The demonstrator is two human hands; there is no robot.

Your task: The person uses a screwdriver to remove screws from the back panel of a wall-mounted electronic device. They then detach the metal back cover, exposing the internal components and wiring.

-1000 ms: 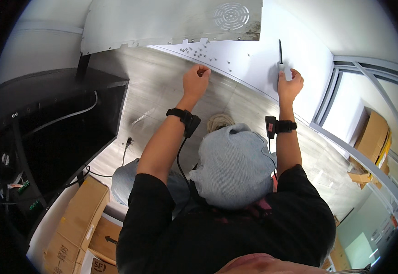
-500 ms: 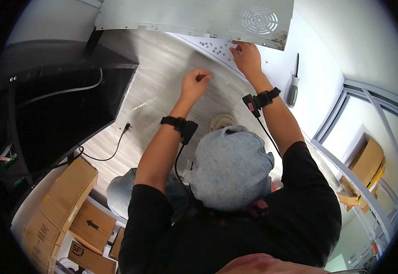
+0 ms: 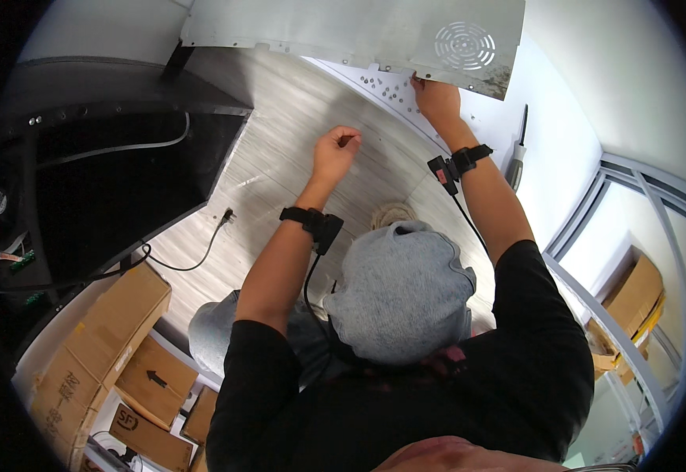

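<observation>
Over on the far left, a black cabinet stands open-sided, a pale cable curving inside it. Below, cardboard boxes crowd the corner, and a black power plug lies on the wooden floor. Now the left hand, above the floor: its grip is narrow, fingers curled in toward the thumb, and I cannot tell whether anything is pinched there. Across the top comes a grey metal panel, round vent at its right end. Just beside its lower edge, the screws are scattered on a white surface. Right next to them, at the panel's edge, is the right hand, fingertips partly hidden; I cannot tell whether that grip holds anything. Further right, a grey-handled screwdriver lies on the surface beside the right forearm, and at far right there's another cardboard box.
</observation>
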